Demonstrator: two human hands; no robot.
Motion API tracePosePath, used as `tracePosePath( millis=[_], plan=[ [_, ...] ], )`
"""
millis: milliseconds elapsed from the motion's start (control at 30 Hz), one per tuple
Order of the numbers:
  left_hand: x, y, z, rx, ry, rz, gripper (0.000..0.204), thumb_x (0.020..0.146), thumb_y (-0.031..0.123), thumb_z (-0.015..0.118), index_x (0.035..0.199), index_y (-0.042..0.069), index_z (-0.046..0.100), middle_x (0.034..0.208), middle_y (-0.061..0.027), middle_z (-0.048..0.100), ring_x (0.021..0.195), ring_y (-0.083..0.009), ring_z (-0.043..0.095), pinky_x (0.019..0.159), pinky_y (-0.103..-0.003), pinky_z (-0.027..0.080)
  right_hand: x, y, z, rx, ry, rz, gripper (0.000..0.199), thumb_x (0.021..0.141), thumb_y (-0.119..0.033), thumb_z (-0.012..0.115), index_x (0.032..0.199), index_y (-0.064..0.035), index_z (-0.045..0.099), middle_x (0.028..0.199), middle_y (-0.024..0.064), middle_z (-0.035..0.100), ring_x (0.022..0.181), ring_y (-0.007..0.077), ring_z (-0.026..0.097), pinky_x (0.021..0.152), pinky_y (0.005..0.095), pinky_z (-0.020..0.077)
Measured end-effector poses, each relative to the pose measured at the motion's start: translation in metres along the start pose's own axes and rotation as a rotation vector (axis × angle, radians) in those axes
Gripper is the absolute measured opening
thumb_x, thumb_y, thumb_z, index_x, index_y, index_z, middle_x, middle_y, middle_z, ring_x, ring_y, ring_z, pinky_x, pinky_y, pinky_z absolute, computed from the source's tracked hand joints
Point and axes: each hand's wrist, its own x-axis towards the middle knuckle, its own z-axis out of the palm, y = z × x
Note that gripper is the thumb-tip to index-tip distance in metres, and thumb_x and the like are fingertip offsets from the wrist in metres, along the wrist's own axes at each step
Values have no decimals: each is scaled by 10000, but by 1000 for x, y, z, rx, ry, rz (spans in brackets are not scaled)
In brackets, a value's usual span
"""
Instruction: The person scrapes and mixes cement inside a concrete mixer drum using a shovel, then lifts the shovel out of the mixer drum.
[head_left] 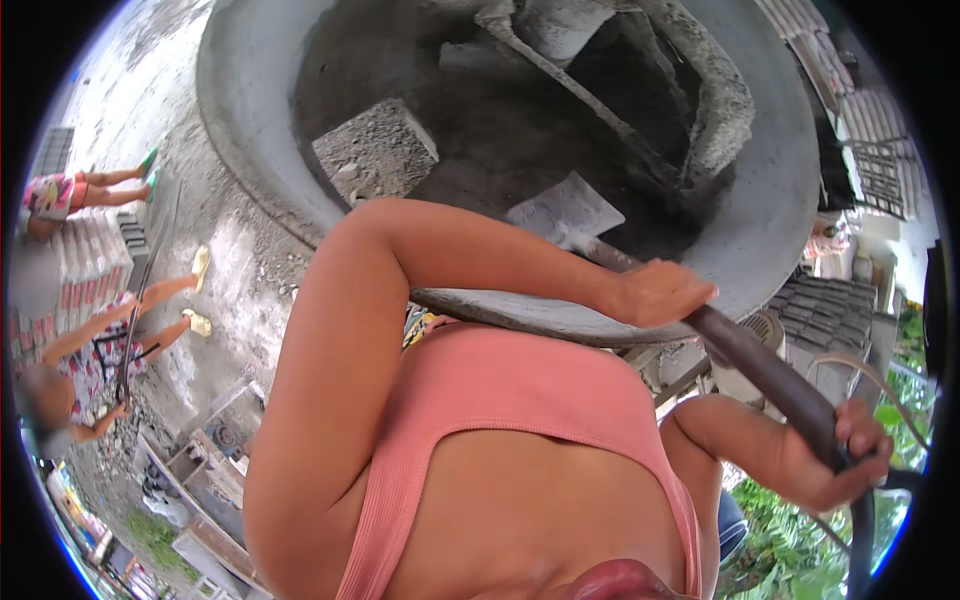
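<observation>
Both my hands hold a shovel that slants from the mixing pan up to the right. My left hand (660, 294) is closed around the lower part of the dark shovel handle (762, 362), my left forearm reaching across my chest. Higher up, near the handle's top end, my right hand (840, 460) is wrapped around it. The grey shovel blade (568, 208) lies inside the large round metal mixing pan (250, 110), over its dark bottom. Crusted mixing paddles (722, 110) stand in the pan's far right part. A square container of gravel (372, 152) sits at the pan's left.
Two people stand to the left, one in yellow clogs (200, 322), the other in green footwear (150, 172). Near them are stacked bags (92, 258). Wooden boxes (205, 480) lie at lower left. Stacked grey tiles (825, 310) and green plants (785, 530) are on the right.
</observation>
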Motion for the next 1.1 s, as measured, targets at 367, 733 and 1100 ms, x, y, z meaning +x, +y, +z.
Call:
tracePosePath(
  millis=[367, 733, 1100],
  plan=[
    [42, -43, -14, 210, 642, 484, 273, 859, 202, 338, 731, 56, 529, 779, -70, 527, 810, -249, 481, 781, -356, 374, -70, 58, 12, -284, -134, 11, 474, 810, -197, 647, 1180, -25, 406, 902, 59, 501, 735, 171, 516, 665, 312, 421],
    [30, -96, -22, 358, 243, 629, 275, 777, 260, 402, 613, 52, 480, 608, -100, 519, 634, -310, 528, 625, -391, 426, -61, -38, -79, 211, -212, -143, 594, 751, -361, 642, 1293, -338, 401, 1207, 60, 463, 1025, 262, 504, 931, 611, 327],
    [8, -96, -51, 221, -49, 603, 331, 797, 333, 349, 621, 78, 465, 617, -95, 503, 630, -307, 527, 603, -371, 419, -105, -53, -25, -269, -612, -323, 541, 790, -584, 529, 1030, -103, 584, 720, 74, 559, 492, 191, 474, 401, 327, 338]
  ],
)
